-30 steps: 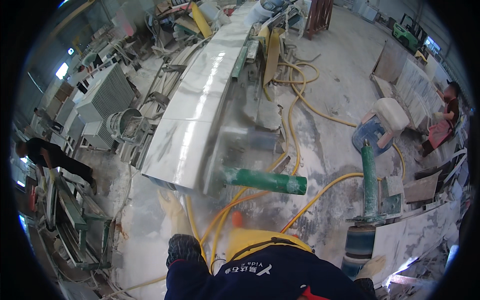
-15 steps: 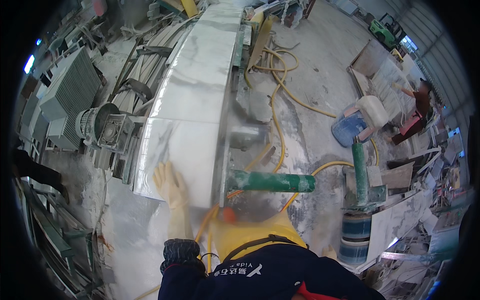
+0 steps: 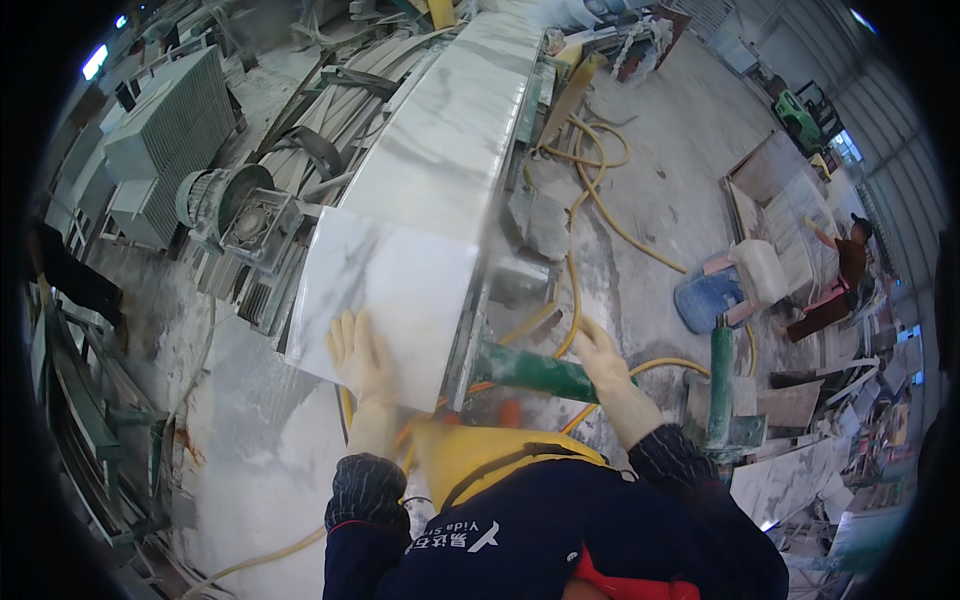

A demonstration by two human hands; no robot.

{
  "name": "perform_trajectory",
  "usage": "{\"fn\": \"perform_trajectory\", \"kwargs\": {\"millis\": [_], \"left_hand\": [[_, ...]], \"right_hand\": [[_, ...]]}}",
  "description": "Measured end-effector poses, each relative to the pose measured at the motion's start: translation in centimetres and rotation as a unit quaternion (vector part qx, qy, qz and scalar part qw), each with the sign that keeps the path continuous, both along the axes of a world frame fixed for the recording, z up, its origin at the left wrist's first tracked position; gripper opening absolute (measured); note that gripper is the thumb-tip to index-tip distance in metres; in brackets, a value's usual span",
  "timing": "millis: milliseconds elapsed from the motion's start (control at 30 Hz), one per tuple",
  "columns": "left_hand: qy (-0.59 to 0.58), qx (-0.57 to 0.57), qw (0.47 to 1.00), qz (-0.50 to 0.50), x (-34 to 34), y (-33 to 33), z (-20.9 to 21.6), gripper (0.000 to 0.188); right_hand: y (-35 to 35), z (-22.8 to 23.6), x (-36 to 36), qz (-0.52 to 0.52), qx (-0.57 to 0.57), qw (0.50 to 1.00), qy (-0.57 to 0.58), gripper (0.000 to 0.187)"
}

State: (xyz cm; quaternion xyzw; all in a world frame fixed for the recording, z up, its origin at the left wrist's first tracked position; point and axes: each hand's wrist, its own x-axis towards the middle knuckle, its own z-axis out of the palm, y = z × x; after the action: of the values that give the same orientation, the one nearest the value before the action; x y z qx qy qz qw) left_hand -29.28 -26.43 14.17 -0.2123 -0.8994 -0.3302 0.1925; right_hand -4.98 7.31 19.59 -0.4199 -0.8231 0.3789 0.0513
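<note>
In a cream rubber glove, my left hand (image 3: pixel 362 362) lies flat on the near end of a white, grey-veined marble slab (image 3: pixel 385 265), fingers spread. My right hand (image 3: pixel 597 352), gloved alike, is held above a green pipe (image 3: pixel 540 372) to the right of the slab. Its fingers stretch forward, and nothing shows in them. A longer run of marble (image 3: pixel 440 130) continues away beyond the near slab. The near slab's far edge now stands out from that run, apparently a little raised. I wear a yellow apron (image 3: pixel 500 455).
A motor (image 3: pixel 225 205) sits left of the slab line, beside a stack of slabs (image 3: pixel 175 130). Yellow hoses (image 3: pixel 575 250) loop over the floor on the right. A blue barrel (image 3: pixel 705 297) and an upright green post (image 3: pixel 720 385) stand there. Another person (image 3: pixel 845 270) works far right.
My right hand has come up from beside my body to above the green pipe. The near slab has shifted against the one behind it, my left hand still on it. The view has turned slightly.
</note>
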Motion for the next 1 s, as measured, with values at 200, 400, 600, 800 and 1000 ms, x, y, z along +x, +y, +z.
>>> {"fn": "perform_trajectory", "kwargs": {"millis": [200, 400, 600, 800, 1000], "left_hand": [[0.023, 0.028, 0.999, 0.006, 0.1, -0.3, -0.8, 0.046], [0.020, 0.046, 0.999, 0.015, 0.5, -0.4, -1.2, 0.045], [0.027, 0.069, 0.997, 0.007, 0.9, -0.6, -0.8, 0.046], [-0.001, 0.073, 0.997, 0.023, 1.3, -1.6, -1.8, 0.048], [-0.298, 0.476, 0.770, 0.303, 5.8, -2.3, -4.9, 0.059]], "right_hand": [[-5.0, 0.7, -15.2, 0.123, -0.174, 0.939, 0.269, 0.072], [-6.5, 1.7, -20.1, 0.193, -0.284, 0.910, 0.233, 0.058], [-9.1, 1.3, -18.7, 0.104, -0.375, 0.908, 0.152, 0.046], [-9.6, 2.2, -18.7, 0.085, -0.286, 0.953, 0.054, 0.045], [-11.4, 1.7, -16.8, 0.086, -0.234, 0.966, 0.067, 0.039]]}}
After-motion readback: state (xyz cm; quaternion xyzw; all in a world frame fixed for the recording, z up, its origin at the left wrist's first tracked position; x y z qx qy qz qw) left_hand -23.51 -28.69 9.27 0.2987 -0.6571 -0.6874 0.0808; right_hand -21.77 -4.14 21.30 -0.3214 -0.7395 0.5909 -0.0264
